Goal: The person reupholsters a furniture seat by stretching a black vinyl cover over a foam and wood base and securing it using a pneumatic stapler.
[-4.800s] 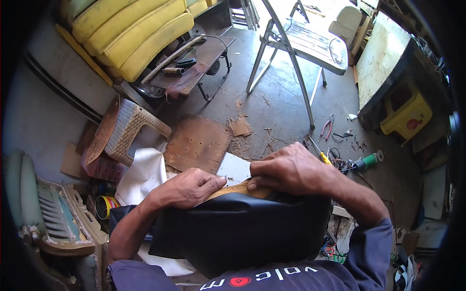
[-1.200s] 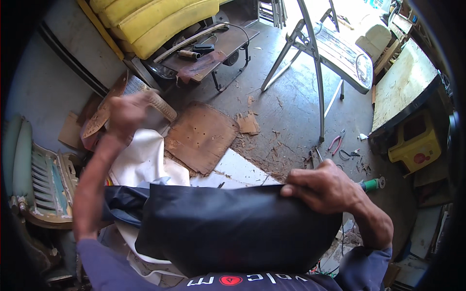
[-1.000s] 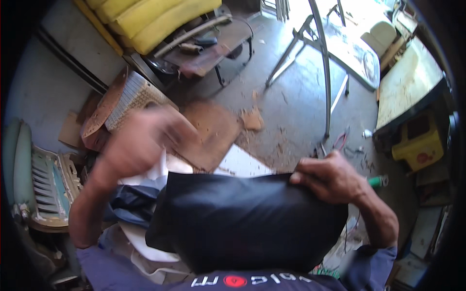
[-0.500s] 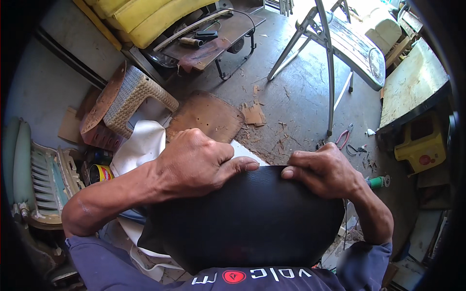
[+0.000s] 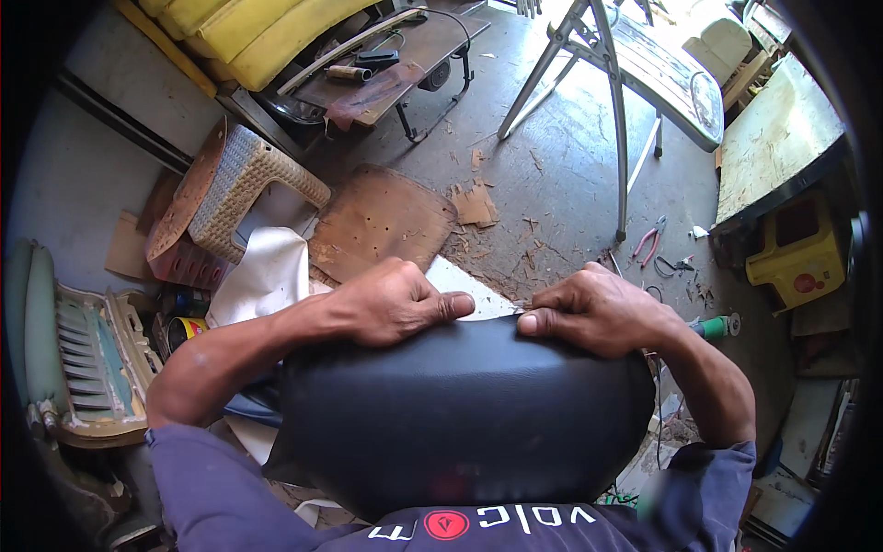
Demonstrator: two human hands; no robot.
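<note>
A black leather-like cover point(image 5: 460, 405) stretches across a rounded, cushion-like form against my body. My left hand point(image 5: 395, 302) pinches its far edge, thumb on top and fingers curled over the far side. To the right, across a short gap, my right hand point(image 5: 593, 311) grips the same edge in the same way. The cover curves smoothly down from both thumbs toward my shirt. What lies under it, and my fingertips beyond the edge, are hidden.
Past my hands a brown wooden board point(image 5: 384, 221) lies by a woven stool point(image 5: 262, 189) and white sheet material point(image 5: 262, 276). Red-handled pliers point(image 5: 650, 241) rest on the floor near a folding metal-legged chair point(image 5: 612, 110). A yellow plastic stool point(image 5: 798, 250) stands right.
Both hands have come slightly nearer my body, drawing the cover's far edge over. The cover's upper surface now looks more rounded and catches more light. The view has shifted a little.
</note>
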